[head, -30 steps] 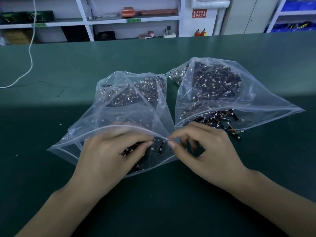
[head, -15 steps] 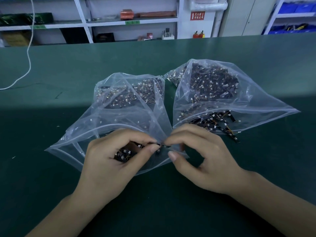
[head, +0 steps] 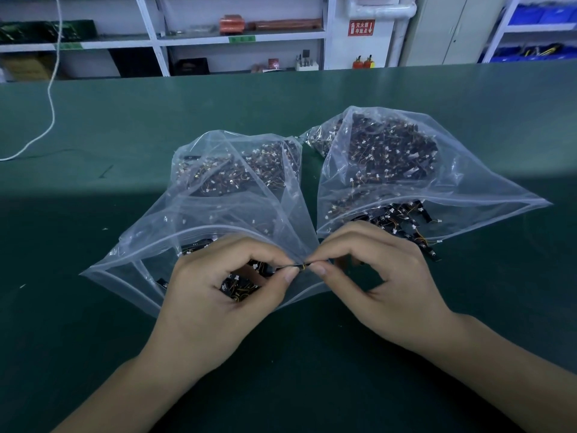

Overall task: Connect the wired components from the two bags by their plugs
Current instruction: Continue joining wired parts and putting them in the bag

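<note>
We are holding one thin dark wired component (head: 301,266) between the two hands, just in front of the mouth of the nearer bag; its long axis is running level from one hand across to the other, one end pointing into the left fingertips and the other into the right. The left hand (head: 218,295) is pinching its end between thumb and forefinger, the remaining fingers curled loosely over the bag opening. The right hand (head: 384,282) is pinching the opposite end the same way, thumb below and forefinger above. Whether this is one piece or two pieces meeting plug to plug we cannot tell: the joint is lying hidden between the fingertips, and only a short dark stretch with a trace of yellow wire is showing. We are counting two clear zip bags on the green table (head: 93,354). The left bag (head: 199,220) is lying directly beyond and under the left hand, its mouth facing us; the right bag (head: 406,182) is lying beyond the right hand, mouth also toward us, with several dark pieces (head: 409,220) spilling out just past the right knuckles. Each bag is holding a dense heap of dark parts with small white plugs, too many and too tangled to count. A white cable (head: 51,98) is trailing far off beyond the left hand, cut off by the frame edge.
</note>
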Demonstrator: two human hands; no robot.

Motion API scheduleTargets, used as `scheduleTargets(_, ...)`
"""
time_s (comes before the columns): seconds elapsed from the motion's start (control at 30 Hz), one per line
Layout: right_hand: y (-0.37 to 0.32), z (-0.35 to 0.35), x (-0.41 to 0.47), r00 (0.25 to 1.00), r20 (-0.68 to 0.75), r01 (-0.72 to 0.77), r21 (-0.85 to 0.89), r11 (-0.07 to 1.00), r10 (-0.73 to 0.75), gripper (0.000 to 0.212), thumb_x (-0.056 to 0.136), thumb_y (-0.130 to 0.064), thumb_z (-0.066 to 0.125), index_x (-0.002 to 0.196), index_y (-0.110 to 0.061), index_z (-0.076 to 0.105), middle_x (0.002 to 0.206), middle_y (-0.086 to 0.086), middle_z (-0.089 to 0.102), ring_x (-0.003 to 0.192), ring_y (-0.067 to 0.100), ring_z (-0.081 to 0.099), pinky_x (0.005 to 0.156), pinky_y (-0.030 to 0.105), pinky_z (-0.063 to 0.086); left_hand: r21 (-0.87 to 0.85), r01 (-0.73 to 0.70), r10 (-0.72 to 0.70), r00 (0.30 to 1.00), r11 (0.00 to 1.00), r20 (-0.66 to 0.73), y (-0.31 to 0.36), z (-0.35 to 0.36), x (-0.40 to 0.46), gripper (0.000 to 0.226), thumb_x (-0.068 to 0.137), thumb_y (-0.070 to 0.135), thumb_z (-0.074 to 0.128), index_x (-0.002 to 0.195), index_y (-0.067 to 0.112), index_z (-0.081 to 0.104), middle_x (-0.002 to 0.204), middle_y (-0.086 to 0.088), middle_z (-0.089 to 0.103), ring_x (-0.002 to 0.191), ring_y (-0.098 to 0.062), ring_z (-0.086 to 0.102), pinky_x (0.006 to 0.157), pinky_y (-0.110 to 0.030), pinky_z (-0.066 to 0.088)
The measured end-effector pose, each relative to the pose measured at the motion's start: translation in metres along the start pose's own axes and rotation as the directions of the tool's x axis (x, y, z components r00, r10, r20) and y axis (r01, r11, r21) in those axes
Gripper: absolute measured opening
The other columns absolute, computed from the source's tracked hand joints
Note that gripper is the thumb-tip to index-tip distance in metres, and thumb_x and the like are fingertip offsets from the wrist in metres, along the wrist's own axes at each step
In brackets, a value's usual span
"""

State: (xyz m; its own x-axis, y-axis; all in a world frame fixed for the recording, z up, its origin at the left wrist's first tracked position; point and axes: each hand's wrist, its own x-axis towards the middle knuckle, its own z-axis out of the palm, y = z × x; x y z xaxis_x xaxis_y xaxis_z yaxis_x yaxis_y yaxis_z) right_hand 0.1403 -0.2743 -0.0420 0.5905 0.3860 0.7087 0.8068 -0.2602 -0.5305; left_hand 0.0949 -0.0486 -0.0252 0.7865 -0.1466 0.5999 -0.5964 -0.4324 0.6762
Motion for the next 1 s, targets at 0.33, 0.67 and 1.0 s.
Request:
scheduleTargets(0.33,0.000,0.000,0.001,1.000,0.020,-0.012,-0.014,1.000,0.012,0.010,0.101,-0.014,0.070,0.098,-0.008,0.078,0.093,-0.006,0.071,0.082,0.016,0.065,0.077,0.021,0.047,0.043,0.005,-0.005,1.000,0.999,0.001,-0.001,-0.001,0.001,0.006,0.091,0.029,0.077,0.095,0.025,0.080,0.091,0.015,0.076,0.084,-0.012,0.074,0.074,-0.015,0.052)
scheduleTargets(0.67,-0.001,-0.001,0.003,0.999,0.046,-0.010,0.001,1.000,0.010,0.008,0.100,-0.009,0.071,0.098,-0.006,0.078,0.094,-0.005,0.071,0.085,0.013,0.065,0.077,0.019,0.047,0.090,-0.002,0.001,1.000,0.996,0.011,0.001,-0.002,0.002,0.007,0.090,0.028,0.081,0.094,0.022,0.080,0.090,0.015,0.075,0.088,-0.014,0.074,0.075,-0.020,0.053)
scheduleTargets(1.0,0.013,-0.022,0.002,0.990,0.090,-0.115,0.035,0.993,0.112,0.013,0.102,-0.007,0.054,0.090,-0.007,0.061,0.087,0.003,0.066,0.081,0.029,0.063,0.071,0.045,0.048,0.251,-0.092,0.096,0.995,0.964,-0.005,-0.001,-0.010,0.006,0.024,0.095,0.038,0.074,0.084,0.017,0.078,0.101,0.015,0.076,0.106,-0.014,0.072,0.096,-0.029,0.049)
